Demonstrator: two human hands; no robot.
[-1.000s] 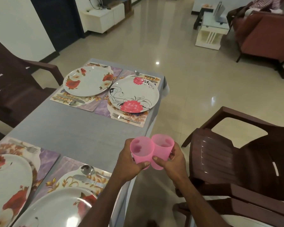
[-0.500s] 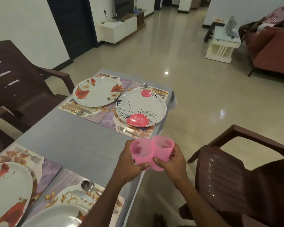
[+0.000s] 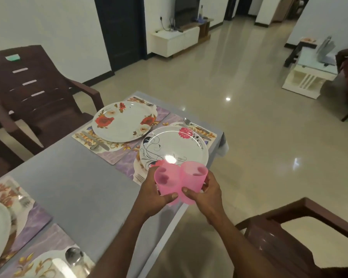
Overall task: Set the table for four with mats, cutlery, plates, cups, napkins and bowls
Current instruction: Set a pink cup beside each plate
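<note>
Grey table [image 3: 68, 183] fills the left half of my view, brown chairs either side. Far end, roughly 12 o'clock from the hands: two floral mats [image 3: 117, 155] edge to edge, each carrying a plate with cutlery alongside. Red-flower plate [image 3: 123, 121] at 11 o'clock, swirl plate [image 3: 175, 147] at 12, just past the cups. Near settings at 8 o'clock are cut by the frame edge, plates and a spoon [image 3: 73, 256] visible. No cups, napkins or bowls on any mat yet, so I judge we're at the cup step.

Left hand [image 3: 155, 195] wraps one pink cup [image 3: 166, 181], right hand [image 3: 206, 192] wraps the second pink cup [image 3: 193, 178]. Cups touch side by side, mouths up, held over the table's right edge. Probably carried as a pair to drop one per far setting.
</note>
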